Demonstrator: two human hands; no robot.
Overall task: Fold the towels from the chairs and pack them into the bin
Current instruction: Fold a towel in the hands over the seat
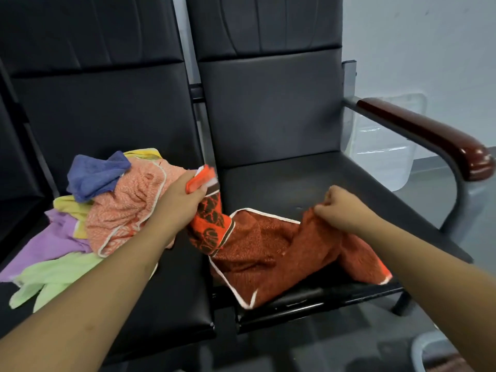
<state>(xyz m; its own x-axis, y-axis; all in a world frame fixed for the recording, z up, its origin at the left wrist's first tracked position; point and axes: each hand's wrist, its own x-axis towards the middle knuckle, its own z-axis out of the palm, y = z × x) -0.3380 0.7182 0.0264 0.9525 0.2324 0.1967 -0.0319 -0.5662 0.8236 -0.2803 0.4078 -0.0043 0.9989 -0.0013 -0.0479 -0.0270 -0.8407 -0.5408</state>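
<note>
**A:** On the head camera, where is the towel in hand?

**B:** The red towel [268, 245] lies crumpled across the right chair seat [295, 175], with its white-trimmed lower edge hanging over the front lip. The left hand [185, 196] has its fingers curled tight round one end, raised just above the gap between the seats. The right hand [336, 206] pinches the opposite edge in a closed fist, low over the seat.

**A:** Why hold it that way?

**B:** My guess is that the two ends are being drawn apart, to spread the cloth flat on the bare seat for a first fold.

**A:** And the others?

**B:** A pile of towels [80, 237] sits unfolded on the left chair seat [182, 291]. A blue towel [94, 175] is on top, and a peach patterned towel [128, 208] lies against the left forearm.

**A:** What can't you make out?

**B:** The end in the left hand is blurred, so I cannot say which corner it is. The right fingertips are buried in the cloth. A clear plastic container [381, 157] stands behind the armrest [429, 140], partly hidden by it. A white-rimmed tub [421, 347] is cut off at the bottom right corner, with something reddish inside. I cannot tell which of the two is the bin.
</note>
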